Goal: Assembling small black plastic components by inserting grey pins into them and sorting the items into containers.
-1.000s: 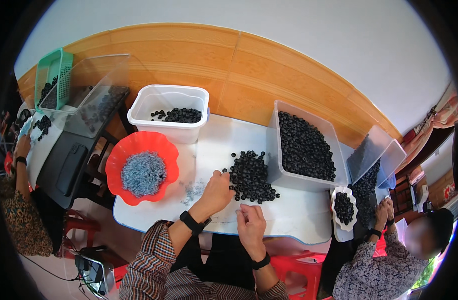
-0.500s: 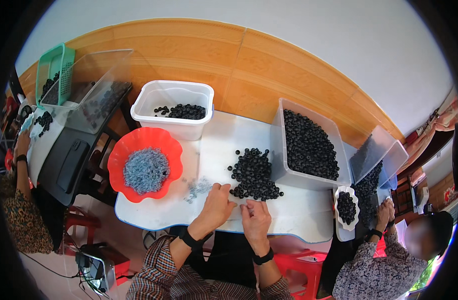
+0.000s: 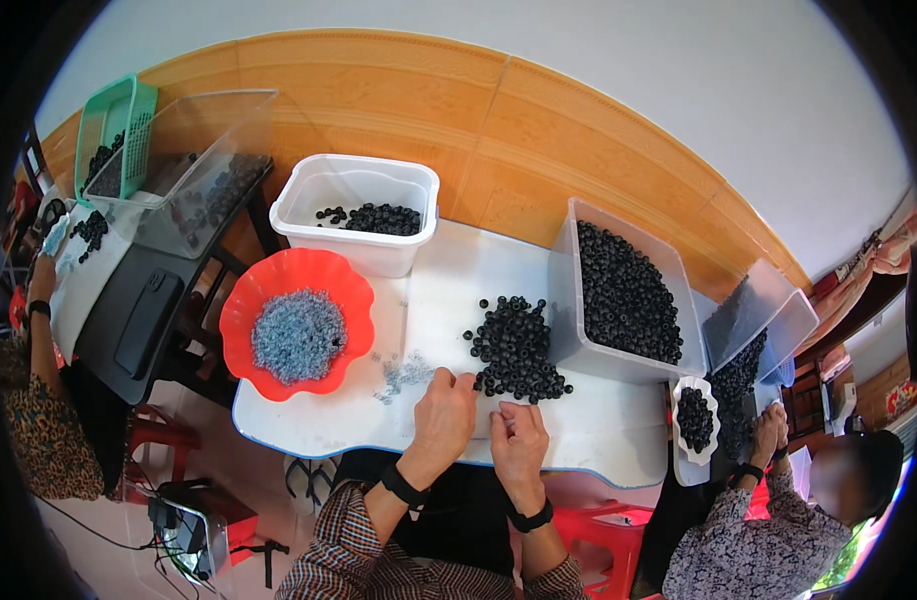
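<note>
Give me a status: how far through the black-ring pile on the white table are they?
Done: a white bin holds only a thin layer of black rings. In hand: left hand and right hand meet at the near edge of the loose pile; what they pinch is too small to tell. Left: that pile, plus a clear bin heaped with rings.

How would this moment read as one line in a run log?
left hand: on white table, beside loose pile of small black rings | right hand: fingers curled, contents unclear | red scalloped bowl of grey bits: left
</note>
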A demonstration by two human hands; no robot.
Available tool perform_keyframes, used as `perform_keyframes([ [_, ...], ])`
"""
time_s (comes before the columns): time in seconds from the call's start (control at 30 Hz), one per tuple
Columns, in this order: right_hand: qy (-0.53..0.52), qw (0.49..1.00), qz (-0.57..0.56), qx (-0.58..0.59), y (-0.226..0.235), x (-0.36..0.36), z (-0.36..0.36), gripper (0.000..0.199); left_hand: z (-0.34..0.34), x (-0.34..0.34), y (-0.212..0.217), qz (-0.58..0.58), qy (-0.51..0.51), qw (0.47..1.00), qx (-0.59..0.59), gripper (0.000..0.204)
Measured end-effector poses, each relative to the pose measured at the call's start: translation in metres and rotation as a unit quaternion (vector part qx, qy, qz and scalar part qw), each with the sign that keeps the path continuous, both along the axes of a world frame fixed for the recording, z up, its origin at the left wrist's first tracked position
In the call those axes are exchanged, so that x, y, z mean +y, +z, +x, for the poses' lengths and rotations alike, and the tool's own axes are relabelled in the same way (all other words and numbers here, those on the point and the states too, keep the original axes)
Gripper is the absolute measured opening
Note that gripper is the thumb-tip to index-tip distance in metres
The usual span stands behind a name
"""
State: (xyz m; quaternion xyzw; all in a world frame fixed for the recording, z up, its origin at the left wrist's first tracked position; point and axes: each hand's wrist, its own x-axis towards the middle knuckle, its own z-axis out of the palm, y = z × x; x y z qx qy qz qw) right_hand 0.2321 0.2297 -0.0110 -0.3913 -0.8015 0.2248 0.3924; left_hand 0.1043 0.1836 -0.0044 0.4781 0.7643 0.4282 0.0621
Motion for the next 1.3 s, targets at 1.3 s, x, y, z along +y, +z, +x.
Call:
perform_keyframes([
  [1.3,0.140,0.946,-0.241,0.166,0.027,-0.050,-0.006,0.012,-0.001,-0.082,-0.011,0.266,-0.167,0.455,-0.833,0.028],
])
